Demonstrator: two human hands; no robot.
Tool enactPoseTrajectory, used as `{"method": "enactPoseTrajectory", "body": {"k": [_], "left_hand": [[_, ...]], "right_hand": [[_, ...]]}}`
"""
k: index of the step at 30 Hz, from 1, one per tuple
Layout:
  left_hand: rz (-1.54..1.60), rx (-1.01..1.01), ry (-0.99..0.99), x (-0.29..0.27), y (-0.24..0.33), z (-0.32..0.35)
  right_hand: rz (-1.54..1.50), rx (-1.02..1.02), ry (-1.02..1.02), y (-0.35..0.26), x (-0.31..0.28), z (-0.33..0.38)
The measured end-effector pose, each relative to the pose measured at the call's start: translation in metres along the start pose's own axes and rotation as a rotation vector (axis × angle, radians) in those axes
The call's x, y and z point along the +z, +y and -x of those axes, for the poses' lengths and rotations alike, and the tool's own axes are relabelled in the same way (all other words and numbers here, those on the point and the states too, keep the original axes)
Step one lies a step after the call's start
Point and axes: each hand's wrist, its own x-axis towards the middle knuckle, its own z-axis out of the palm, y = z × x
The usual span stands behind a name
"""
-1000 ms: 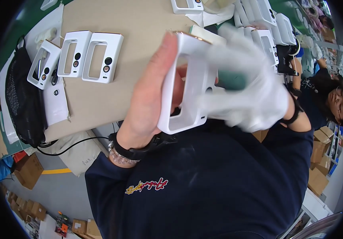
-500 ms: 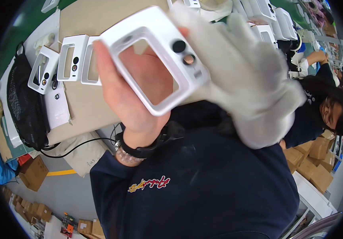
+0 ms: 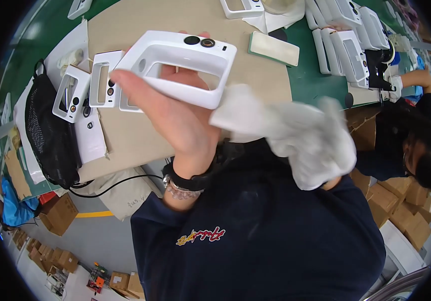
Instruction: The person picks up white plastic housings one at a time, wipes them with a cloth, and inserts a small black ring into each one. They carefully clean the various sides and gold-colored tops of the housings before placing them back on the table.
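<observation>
My bare left hand grips a white plastic housing, a rounded frame with a wide rectangular opening. Two dark round parts and a small slot sit along one end of it. The thumb lies on the near left corner, while other fingers show through the opening and behind the far edge. To its right is my right hand in a white glove, smeared by motion. A white cloth hangs from its fingers toward the housing's lower right corner; whether they touch I cannot tell.
Similar white housings stand on the beige tabletop at left, beside a black mesh bag. A pale block lies beyond my right hand. More housings are grouped at far right, near a co-worker. Cardboard boxes are stacked behind.
The housing has turned so its long side lies more level, and has tilted. My gloved right hand has drawn back from its right side, lower, with the cloth trailing. The view has shifted slightly.
</observation>
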Motion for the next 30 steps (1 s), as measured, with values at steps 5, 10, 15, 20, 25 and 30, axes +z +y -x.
{"method": "enactPoseTrajectory", "body": {"k": [5, 10, 15, 20, 25, 30], "left_hand": [[-0.078, -0.030, 0.029, 0.007, -0.001, 0.017], [-0.111, 0.002, 0.005, 0.022, -0.006, 0.037], [-0.122, 0.172, -0.178, 0.009, -0.002, 0.024], [-0.061, 0.083, -0.525, -0.007, 0.022, 0.012], [0.220, -0.096, -0.500, 0.010, 0.007, 0.018], [-0.179, 0.069, -0.004, 0.025, -0.004, 0.028]], "right_hand": [[0.251, -0.341, -0.054, 0.014, 0.002, -0.032], [0.448, 0.069, 0.730, 0.017, 0.011, -0.022], [-0.582, 0.352, 0.807, 0.001, 0.034, -0.030], [0.394, 0.191, 0.793, 0.020, -0.006, -0.005], [0.009, -0.108, 0.334, 0.000, 0.014, -0.026], [0.051, 0.181, 0.322, 0.026, 0.027, -0.031]]}}
